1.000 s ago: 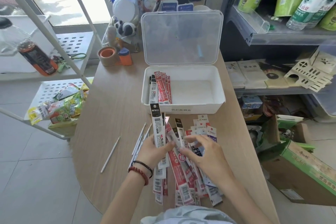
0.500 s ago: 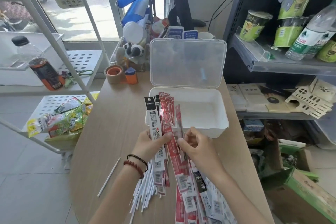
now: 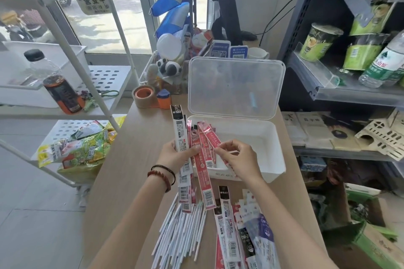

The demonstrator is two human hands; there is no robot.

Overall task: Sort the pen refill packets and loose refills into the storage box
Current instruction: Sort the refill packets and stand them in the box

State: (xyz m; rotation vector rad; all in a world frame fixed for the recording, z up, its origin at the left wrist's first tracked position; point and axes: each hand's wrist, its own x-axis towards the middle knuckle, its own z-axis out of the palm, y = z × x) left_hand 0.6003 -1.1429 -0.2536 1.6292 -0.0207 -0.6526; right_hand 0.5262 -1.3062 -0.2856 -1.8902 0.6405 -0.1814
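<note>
My left hand (image 3: 177,155) grips a fan of pen refill packets (image 3: 202,172), black-and-white ones on the left and red ones on the right, held upright at the near left corner of the white storage box (image 3: 271,144). My right hand (image 3: 239,159) pinches one of the red packets (image 3: 213,137) at the fan's right side, above the box's near wall. The box's clear lid (image 3: 236,87) stands open behind it. Several loose white refills (image 3: 183,225) lie on the wooden table near me. More packets (image 3: 240,229) lie in a pile to their right.
A tape roll (image 3: 143,96) and an orange sharpener (image 3: 164,99) sit at the table's far left. A white rack with a dark bottle (image 3: 59,85) and snack bags (image 3: 80,148) stands on the left. Grey shelves with cups and a water bottle (image 3: 384,63) stand on the right.
Both hands lifted the fanned packets off the table pile and carried them forward to the box's near left corner. The view tilted up, so the pile now lies nearer the bottom edge.
</note>
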